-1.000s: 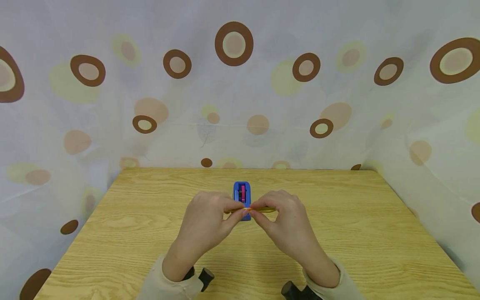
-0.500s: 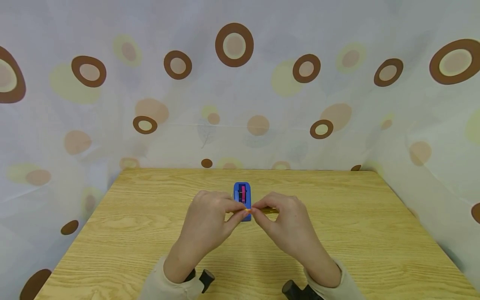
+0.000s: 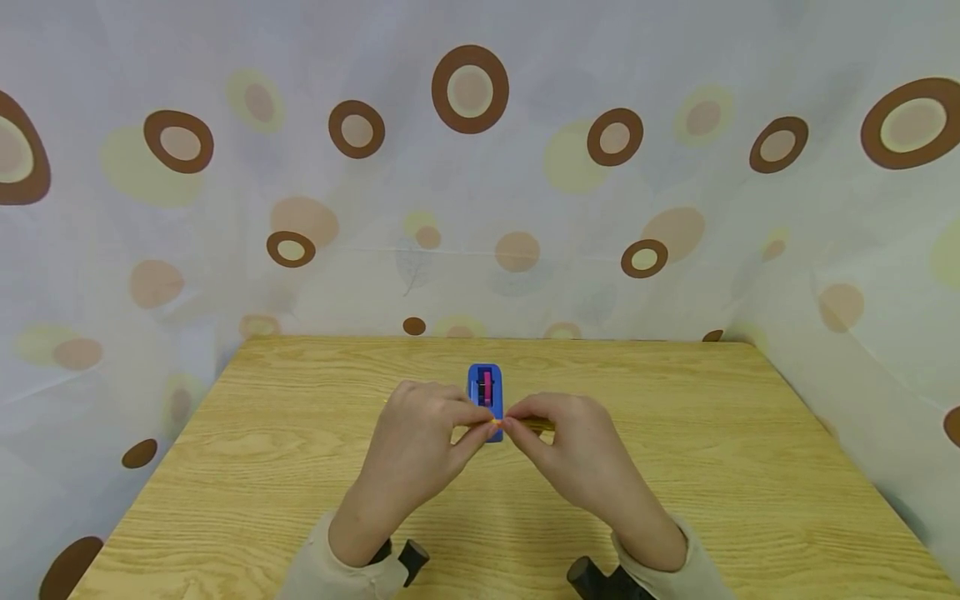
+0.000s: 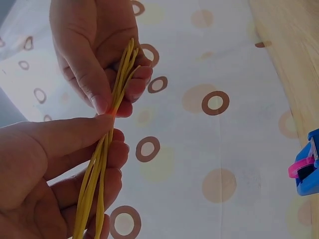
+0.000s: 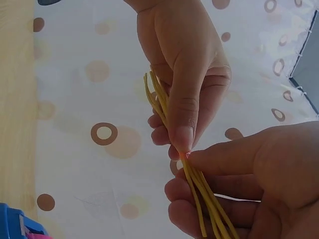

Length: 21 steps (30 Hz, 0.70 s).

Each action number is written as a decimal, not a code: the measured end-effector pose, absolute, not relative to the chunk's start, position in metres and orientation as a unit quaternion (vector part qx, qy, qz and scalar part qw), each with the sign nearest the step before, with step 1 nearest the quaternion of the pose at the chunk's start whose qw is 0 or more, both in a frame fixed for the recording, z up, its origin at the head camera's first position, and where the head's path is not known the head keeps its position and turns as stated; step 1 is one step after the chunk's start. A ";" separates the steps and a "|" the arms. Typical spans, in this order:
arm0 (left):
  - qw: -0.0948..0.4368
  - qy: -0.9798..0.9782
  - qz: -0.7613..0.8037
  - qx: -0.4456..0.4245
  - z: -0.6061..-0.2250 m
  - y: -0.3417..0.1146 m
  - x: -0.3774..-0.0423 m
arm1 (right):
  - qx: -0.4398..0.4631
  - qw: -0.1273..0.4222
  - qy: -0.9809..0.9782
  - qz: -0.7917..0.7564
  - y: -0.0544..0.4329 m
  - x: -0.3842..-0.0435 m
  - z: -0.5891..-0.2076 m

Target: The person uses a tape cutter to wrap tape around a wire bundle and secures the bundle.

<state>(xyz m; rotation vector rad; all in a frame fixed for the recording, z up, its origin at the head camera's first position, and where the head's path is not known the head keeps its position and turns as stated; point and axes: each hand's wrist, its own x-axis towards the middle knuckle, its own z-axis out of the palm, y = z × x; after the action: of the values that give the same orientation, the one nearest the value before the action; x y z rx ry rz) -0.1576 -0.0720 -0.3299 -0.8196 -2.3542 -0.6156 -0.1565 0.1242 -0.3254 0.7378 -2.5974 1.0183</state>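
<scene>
A bundle of thin yellow strands (image 4: 92, 181) stretches between the two hands, above the table in the head view. An orange-pink spot (image 5: 184, 155) marks its middle, where the thumbs nearly meet. My left hand (image 3: 420, 433) pinches the bundle close to one side of that spot, and my right hand (image 3: 573, 446) pinches it on the other side. In the wrist views, loose ends fan out over the palms of both hands. Just beyond the fingertips stands a blue tape dispenser (image 3: 497, 404) with a pink roll (image 3: 487, 388); its near end is partly covered by the fingers.
The wood-grained table (image 3: 300, 433) spreads to both sides of the hands. Behind it and along its sides hangs a pale cloth (image 3: 517, 183) with brown rings. Black camera mounts (image 3: 413, 558) sit at both wrists.
My right hand has dipped and tilted slightly, its knuckles a little lower than before. Both hands keep their pinch on the strands; the dispenser has stayed in place.
</scene>
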 end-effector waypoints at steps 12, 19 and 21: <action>0.278 -0.884 -0.226 -0.300 -0.330 -0.071 -0.158 | 0.252 0.164 -0.887 0.352 0.124 -0.157 -0.330; 0.273 -0.887 -0.226 -0.296 -0.329 -0.072 -0.158 | 0.253 0.180 -0.883 0.352 0.122 -0.156 -0.330; 0.269 -0.890 -0.223 -0.293 -0.329 -0.072 -0.158 | 0.254 0.188 -0.881 0.352 0.121 -0.156 -0.331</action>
<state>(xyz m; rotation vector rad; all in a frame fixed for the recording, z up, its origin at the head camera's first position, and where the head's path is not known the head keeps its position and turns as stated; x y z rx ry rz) -0.1583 -0.0724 -0.3289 -0.7893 -2.3996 -0.6007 -0.1560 0.1212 -0.3308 0.7138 -2.4789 0.9900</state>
